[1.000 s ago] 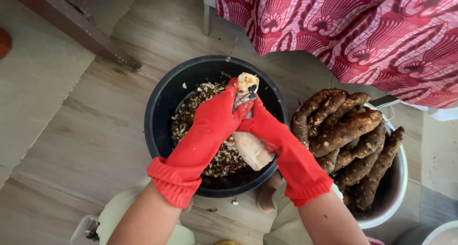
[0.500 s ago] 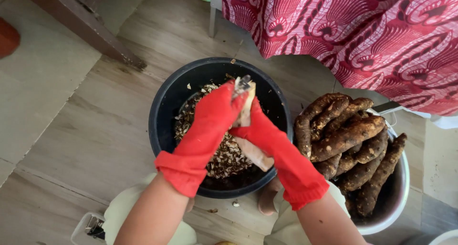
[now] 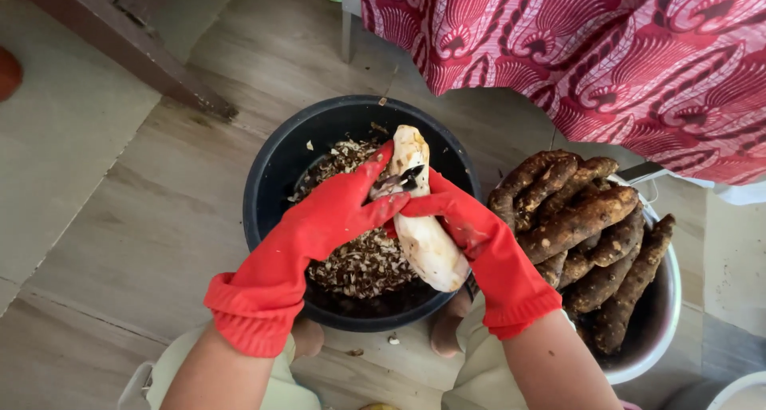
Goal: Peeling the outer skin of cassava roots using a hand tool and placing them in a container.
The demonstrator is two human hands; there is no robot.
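head view: the left hand (image 3: pixel 339 210) in a red glove grips a small dark blade (image 3: pixel 407 179) against a pale peeled root (image 3: pixel 423 226), which the right hand (image 3: pixel 463 218) clasps over a black bucket (image 3: pixel 271 163) of peelings (image 3: pixel 363 262); a white basin (image 3: pixel 666 298) of brown unpeeled roots (image 3: pixel 582 218) stands just beside.

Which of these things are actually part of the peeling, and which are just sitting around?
In use:
left hand and right hand, both in red gloves
pale peeled root, held by both hands
small dark blade against the root
black tub with peelings
white bowl of unpeeled roots

Lying about:
red patterned cloth
wooden beam
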